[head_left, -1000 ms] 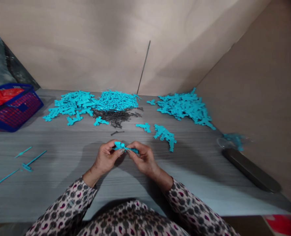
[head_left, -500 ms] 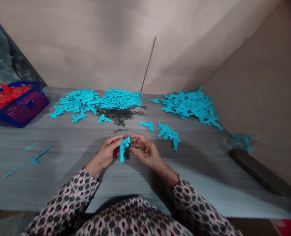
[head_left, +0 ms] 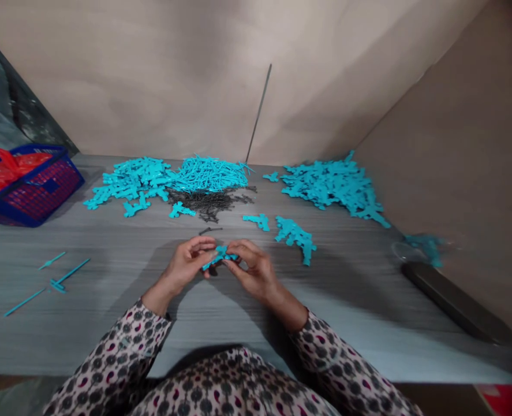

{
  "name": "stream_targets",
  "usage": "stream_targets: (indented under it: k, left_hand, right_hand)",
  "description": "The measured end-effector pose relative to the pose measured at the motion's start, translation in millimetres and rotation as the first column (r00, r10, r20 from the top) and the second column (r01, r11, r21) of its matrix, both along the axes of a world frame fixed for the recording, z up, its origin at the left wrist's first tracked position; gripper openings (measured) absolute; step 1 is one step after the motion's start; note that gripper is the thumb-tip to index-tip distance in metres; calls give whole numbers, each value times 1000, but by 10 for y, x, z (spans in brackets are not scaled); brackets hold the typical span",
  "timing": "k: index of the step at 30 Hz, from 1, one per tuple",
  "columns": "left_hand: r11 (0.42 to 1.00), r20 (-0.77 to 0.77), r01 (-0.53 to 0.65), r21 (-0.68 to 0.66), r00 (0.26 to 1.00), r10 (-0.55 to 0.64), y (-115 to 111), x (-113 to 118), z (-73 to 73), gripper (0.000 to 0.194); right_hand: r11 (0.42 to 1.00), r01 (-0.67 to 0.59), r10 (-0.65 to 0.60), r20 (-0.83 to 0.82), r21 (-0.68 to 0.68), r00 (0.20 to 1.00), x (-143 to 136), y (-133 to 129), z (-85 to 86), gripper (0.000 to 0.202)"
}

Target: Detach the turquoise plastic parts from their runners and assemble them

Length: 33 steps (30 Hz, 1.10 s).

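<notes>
Over the near middle of the table, a turquoise pistol-shaped plastic piece [head_left: 221, 254] is pinched between my two hands, tilted sideways. My left hand [head_left: 186, 263] grips its left end with thumb and fingers. On its right end, the fingertips and thumb of my right hand [head_left: 256, 268] are closed. The fingers hide parts of the piece. Just beyond the hands lies a thin dark rod-like part [head_left: 210, 230]. Past that, a single turquoise piece [head_left: 181, 210] rests in front of a heap of dark thin parts [head_left: 208, 202].
Turquoise sticks [head_left: 212, 173] are heaped at the back, beside a left pile of turquoise pieces [head_left: 138, 176]. Another pile [head_left: 331, 182] sits back right, with loose pieces [head_left: 296, 236] nearer. A blue basket [head_left: 52, 190] stands left; a dark elongated object [head_left: 457, 303] lies right.
The turquoise piece has turned from upright, barrel toward me, to lying sideways. My right hand has closed in from beside it and now pinches its right end.
</notes>
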<state>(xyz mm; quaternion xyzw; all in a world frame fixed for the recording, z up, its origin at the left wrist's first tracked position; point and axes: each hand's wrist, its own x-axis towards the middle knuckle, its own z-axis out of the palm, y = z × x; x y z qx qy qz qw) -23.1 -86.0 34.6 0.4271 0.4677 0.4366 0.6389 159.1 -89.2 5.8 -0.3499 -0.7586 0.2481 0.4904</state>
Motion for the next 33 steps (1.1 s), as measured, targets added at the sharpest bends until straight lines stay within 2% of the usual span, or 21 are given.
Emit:
stream_targets:
  k: [4,7,11,14,18,26,33]
  left_hand:
    - [997,-192,13,70,981,0,-16,28,-111,46]
    - [980,-333,-8,198,940,75,-16,35,-238,39]
    - [895,-470,44,443,862,191,-6,21,-309,27]
    - [822,-525,138,552,824,214,-5,28,-286,23]
    - [800,-581,214,560,790,196,-2,44,-250,24]
    - [811,-627,220,542,749,215,-12,92,-212,25]
    - [790,-625,224,571,742,242,-42,93,-216,25]
  right_hand:
    - [994,86,-89,37,70,995,-3,-7,-69,10]
    - [988,152,-153,45,26,987,-47,-22,-101,10]
    - [963,241,-228,109,-124,967,-141,-24,-95,9]
    - [941,281,-254,159,-186,954,-194,-2,-87,14]
    - [930,308,-271,190,-202,944,-232,23,-96,16]
    - [933,317,-303,101,-172,947,-315,34,-122,19]
    - [935,335,-326,95,-114,941,-391,46,-135,20]
